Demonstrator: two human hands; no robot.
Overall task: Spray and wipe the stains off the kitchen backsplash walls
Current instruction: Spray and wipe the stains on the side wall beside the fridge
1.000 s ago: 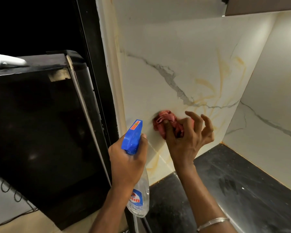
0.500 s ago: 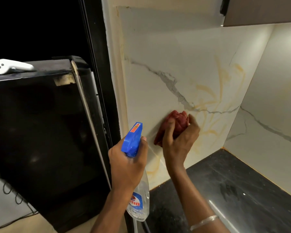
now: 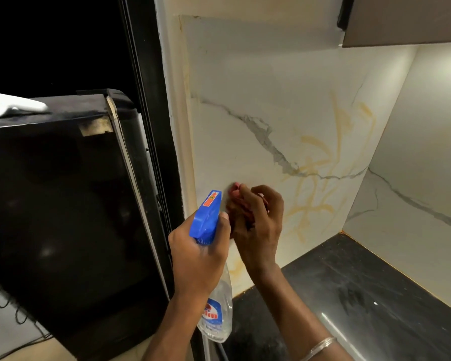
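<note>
Low on the left side of the glossy white marble-look backsplash wall (image 3: pixel 245 87), close to its left edge, a crumpled pinkish-red cloth (image 3: pixel 233 190) is held against the tile. The right hand (image 3: pixel 255 225) covers most of it: its fingers (image 3: pixel 268 194) curl round the bunched fabric, and only a soft fold shows above the fingertips. Grey veins cross the smooth wall, and streaky yellow-orange stains (image 3: pixel 313 204) lie just right of the hand.

The left hand (image 3: pixel 198 254) holds a clear plastic spray bottle (image 3: pixel 219 313) upright just beside the cloth, fingers wrapped round its neck, thumb against the angular blue trigger head (image 3: pixel 206 217). A red sticker with an arrow sits on the head. The bottle's blue label shows red letters ending "lin"; the rest is hidden.

Below, the polished black stone surface (image 3: pixel 362 295) meets the wall. A thin silver bangle (image 3: pixel 320 346) circles the right wrist.
</note>
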